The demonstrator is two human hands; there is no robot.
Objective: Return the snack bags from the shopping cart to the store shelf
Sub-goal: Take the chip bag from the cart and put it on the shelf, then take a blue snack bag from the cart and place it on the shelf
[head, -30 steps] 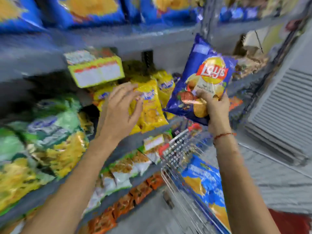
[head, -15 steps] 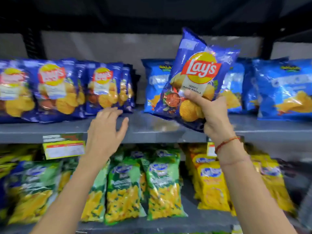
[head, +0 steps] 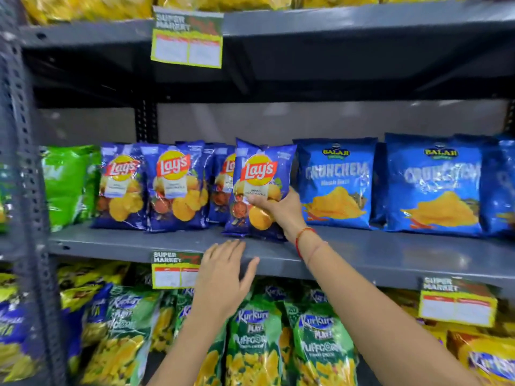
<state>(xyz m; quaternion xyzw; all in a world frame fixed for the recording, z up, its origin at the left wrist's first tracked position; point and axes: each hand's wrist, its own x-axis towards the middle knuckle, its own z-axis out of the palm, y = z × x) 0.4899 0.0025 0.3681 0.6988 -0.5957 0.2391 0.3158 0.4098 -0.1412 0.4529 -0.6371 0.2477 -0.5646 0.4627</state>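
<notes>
My right hand [head: 280, 210] grips a dark blue Lay's bag [head: 260, 176] by its lower right side. The bag stands upright with its bottom on the grey middle shelf [head: 362, 252], at the right end of a row of matching Lay's bags [head: 171, 188]. My left hand [head: 223, 277] hovers with fingers spread in front of the shelf's front edge, just below the held bag, holding nothing. The shopping cart is out of sight.
Lighter blue Balaji Crunchem bags [head: 335, 182] stand right of the held bag, green bags [head: 67, 185] at the far left. Green Kurkure Puffcorn bags [head: 253, 338] fill the shelf below. Price tags [head: 174, 271] hang on the shelf edges. A perforated steel upright [head: 25, 190] runs down the left.
My right hand has carried the Lay's bag down and back onto the shelf, beside the other Lay's bags. The left hand has dropped below the shelf edge. The view has tilted up.
</notes>
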